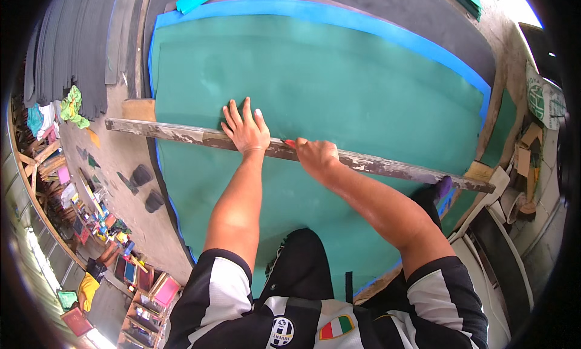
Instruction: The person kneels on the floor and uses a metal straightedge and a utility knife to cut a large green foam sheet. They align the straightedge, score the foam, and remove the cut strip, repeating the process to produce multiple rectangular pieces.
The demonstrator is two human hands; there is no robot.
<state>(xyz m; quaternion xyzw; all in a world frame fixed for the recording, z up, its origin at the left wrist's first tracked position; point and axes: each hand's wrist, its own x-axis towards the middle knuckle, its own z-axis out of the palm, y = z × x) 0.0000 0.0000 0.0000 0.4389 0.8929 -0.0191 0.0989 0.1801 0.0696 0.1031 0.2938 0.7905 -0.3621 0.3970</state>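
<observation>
A large green sheet [363, 77] lies flat in front of me with a blue sheet [290, 9] showing along its far edge. Across it runs a long, worn straight bar [387, 164]. My left hand [245, 130] is open and flat, its palm by the bar and its spread fingers on the green sheet beyond. Just to its right, my right hand [319, 158] is closed round a small red-handled cutter [290, 144], whose tip is at the bar's far edge. Most of the cutter is hidden in my fist. My foot in a purple sock [443, 187] presses near the bar's right end.
Wooden pieces [139, 110] lie under the bar's left end. Dark sheets [66, 46] are stacked at the far left. Two dark cups [141, 175] stand on the floor, and a cluttered shelf [145, 313] is at lower left. A chair [499, 252] stands at right.
</observation>
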